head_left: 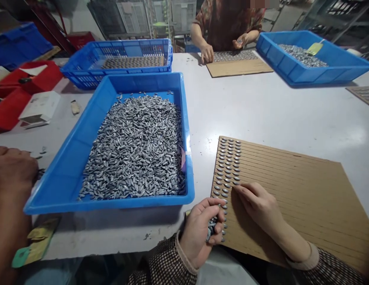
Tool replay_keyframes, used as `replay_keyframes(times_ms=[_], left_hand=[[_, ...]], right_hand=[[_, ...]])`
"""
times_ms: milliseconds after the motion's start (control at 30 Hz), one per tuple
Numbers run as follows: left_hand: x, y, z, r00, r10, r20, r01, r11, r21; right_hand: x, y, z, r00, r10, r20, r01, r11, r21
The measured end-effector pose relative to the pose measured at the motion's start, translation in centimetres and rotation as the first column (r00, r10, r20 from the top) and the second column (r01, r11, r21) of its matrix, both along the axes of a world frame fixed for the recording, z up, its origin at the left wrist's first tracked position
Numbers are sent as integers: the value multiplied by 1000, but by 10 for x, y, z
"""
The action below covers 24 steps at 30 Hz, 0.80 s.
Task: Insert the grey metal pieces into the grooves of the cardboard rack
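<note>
My left hand (199,227) is curled around a handful of small grey spindle-shaped metal pieces (212,227), palm turned up beside the cardboard sheet's left edge. Over the grooved cardboard sheet (291,186), my right hand (261,206) pinches thumb and finger together at the lower end of the third column of pieces. Anything between those fingertips is hidden. Along the sheet's left side, similar pieces (228,158) sit in the slits in neat columns. A large blue tray (188,166) left of the sheet contains a heap of loose pieces (136,146).
Across the table, another person (207,53) handles pieces at a second cardboard sheet (240,68). Blue trays (309,75) (115,71) stand at the back. Red bins (38,81) and a white box (40,107) are left. Someone else's arm (12,198) reaches in at left.
</note>
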<state>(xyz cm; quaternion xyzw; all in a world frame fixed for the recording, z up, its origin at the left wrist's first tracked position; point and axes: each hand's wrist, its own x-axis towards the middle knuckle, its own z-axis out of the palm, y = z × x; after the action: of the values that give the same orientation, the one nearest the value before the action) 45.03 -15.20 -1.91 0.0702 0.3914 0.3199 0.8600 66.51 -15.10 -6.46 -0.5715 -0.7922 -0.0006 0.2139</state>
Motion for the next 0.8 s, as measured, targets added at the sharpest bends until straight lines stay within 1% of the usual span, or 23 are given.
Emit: replay_keyframes(times_ms=[200, 333, 433, 600, 800], left_hand=[[2, -1, -2, 999, -25, -36, 26, 999, 26], [1, -1, -1, 997, -42, -65, 44, 999, 29], [1, -3, 0, 995, -39, -95, 44, 998, 47], [2, -4, 1, 992, -46, -114, 53, 997, 61], [2, -4, 6, 989, -50, -136, 57, 997, 48]], right_hand=[[0, -1, 2, 999, 3, 53, -1, 1000, -24], [-4, -3, 1, 996, -37, 86, 39, 999, -22], [-6, -4, 0, 995, -78, 55, 78, 997, -5], [-9, -1, -2, 994, -100, -45, 102, 994, 40], [-10, 0, -3, 987, -147, -68, 145, 989, -20]])
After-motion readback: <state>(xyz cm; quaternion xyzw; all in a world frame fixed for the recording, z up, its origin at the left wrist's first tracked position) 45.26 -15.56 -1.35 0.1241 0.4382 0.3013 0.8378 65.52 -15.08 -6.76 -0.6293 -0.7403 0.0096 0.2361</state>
